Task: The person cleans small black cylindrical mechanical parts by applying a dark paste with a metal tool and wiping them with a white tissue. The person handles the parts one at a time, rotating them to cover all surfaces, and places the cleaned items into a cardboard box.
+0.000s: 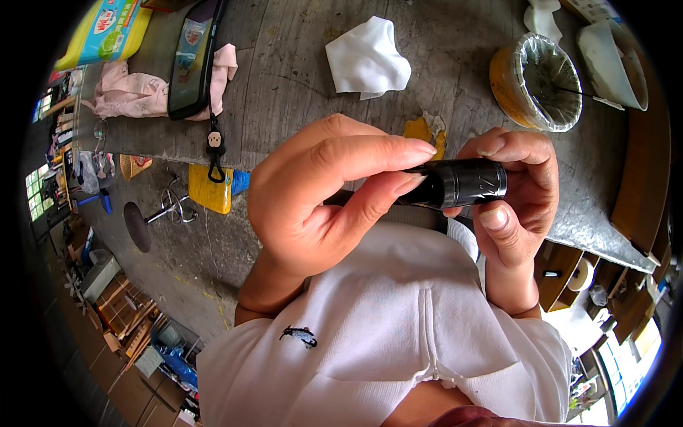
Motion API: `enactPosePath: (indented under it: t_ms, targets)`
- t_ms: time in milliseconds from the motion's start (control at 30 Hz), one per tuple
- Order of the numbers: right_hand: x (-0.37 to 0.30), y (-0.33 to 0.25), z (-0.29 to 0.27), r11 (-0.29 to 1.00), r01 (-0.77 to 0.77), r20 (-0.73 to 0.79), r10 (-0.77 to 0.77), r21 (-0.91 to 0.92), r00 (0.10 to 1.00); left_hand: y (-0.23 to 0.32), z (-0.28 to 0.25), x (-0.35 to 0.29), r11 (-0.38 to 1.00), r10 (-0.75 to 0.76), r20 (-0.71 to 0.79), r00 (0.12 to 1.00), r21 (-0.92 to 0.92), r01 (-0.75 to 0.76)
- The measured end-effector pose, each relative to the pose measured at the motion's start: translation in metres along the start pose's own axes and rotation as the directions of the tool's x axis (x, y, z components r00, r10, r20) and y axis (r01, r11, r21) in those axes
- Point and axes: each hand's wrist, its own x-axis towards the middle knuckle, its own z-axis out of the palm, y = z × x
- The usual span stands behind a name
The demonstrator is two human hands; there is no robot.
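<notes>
A short, glossy black cylinder [469,182], shaped like a flashlight body, is held level above the near edge of the workbench. My left hand [320,192] pinches its left end between thumb and index finger, and the curled fingers hide part of it. Around the wider right end, my right hand [523,192] is closed, with the thumb below and fingertips above and behind. A dark length shows under my left hand, but I cannot tell whether it belongs to the cylinder. Beyond the hands lies a crumpled white cloth [368,57].
A phone [192,64] with a dangling strap rests on a pink cloth [135,92] at left, near a yellow bottle [107,32]. A plastic-lined tub [505,85] and a white container [605,64] stand at right. On the floor is a round stool [137,226].
</notes>
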Motion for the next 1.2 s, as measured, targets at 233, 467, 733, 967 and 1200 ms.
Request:
enactPosePath:
  t_ms: [233,467,733,967,1200]
  targets:
    - [0.000,-0.002,0.003,0.999,-0.025,-0.022,0.024,-0.025,0.999,-0.002,-0.002,-0.003,1.000,-0.001,0.037,0.999,-0.028,0.002]
    - [0.000,-0.001,0.006,0.996,-0.079,-0.015,0.078,-0.037,0.997,-0.001,-0.001,-0.008,0.984,-0.071,0.054,0.996,-0.161,0.079]
    - [0.026,0.002,0.008,0.700,0.019,0.015,-0.012,-0.714,1.000,-0.015,-0.014,-0.016,0.987,-0.100,-0.039,0.994,-0.133,0.094]
    - [0.061,0.027,0.031,-0.021,0.177,0.178,-0.062,-0.984,0.982,-0.021,-0.040,-0.024,0.991,-0.105,-0.104,0.989,0.069,0.113]
    - [0.059,0.008,0.022,0.297,0.146,0.097,-0.175,-0.944,0.980,-0.029,-0.048,-0.029,0.994,-0.048,-0.160,0.986,0.086,0.063]
